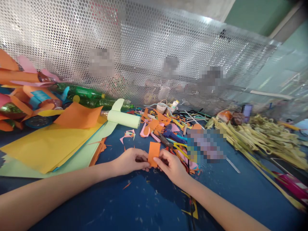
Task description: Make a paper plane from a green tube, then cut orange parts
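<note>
A blue table (108, 202) (littered with scraps (152, 126)) lies beneath the grip, a perforated screen (144, 35) beyond it. The left hand (132, 161) and right hand (172, 166) pinch an orange paper (154, 152) between them.

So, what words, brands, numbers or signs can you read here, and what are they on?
None can be read.
Glossy magenta object with pale patches, right edge: too blurred to tell any lettering.
Small white bottle with a yellow cap: too small to tell any print.
Green see-through bottle with a yellow-green cap: no legible label.
Small orange paper rectangle in the left hand and right hand: no writing shows.
</note>
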`<state>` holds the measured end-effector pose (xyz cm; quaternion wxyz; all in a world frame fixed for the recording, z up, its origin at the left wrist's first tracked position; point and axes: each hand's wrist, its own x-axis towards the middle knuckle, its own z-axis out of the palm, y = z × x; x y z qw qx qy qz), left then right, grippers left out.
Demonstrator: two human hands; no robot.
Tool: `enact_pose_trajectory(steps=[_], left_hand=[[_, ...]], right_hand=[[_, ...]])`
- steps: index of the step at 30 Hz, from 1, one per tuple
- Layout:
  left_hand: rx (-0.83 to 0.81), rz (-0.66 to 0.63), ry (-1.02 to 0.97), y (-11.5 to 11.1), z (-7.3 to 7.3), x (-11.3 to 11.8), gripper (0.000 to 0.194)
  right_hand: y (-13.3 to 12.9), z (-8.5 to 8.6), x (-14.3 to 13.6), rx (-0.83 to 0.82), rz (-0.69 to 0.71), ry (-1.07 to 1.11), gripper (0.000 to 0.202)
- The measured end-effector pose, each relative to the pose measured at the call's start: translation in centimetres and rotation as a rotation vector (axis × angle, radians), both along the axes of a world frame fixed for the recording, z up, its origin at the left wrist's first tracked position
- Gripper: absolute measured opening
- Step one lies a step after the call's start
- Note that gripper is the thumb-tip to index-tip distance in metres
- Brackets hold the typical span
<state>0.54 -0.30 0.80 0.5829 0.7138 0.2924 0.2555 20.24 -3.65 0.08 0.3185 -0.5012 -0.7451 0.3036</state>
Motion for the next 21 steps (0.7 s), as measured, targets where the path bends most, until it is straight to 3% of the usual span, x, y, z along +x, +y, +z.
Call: enact_pose_trajectory(steps=[10, 21], left_hand=[[-0.02, 0.045, -0.054, 0.1, 0.0, 0.0, 0.013], [-0.044, 0.027, -0.071, -0.1, 0.2, 0.0, 0.01]], right_hand=[[-0.5, 1.5, -0.4, -0.017, 0.079, -0.087, 0.023], [-0.5, 1.5, -0.7, 0.056, 0.057, -0.128, 0.018]])
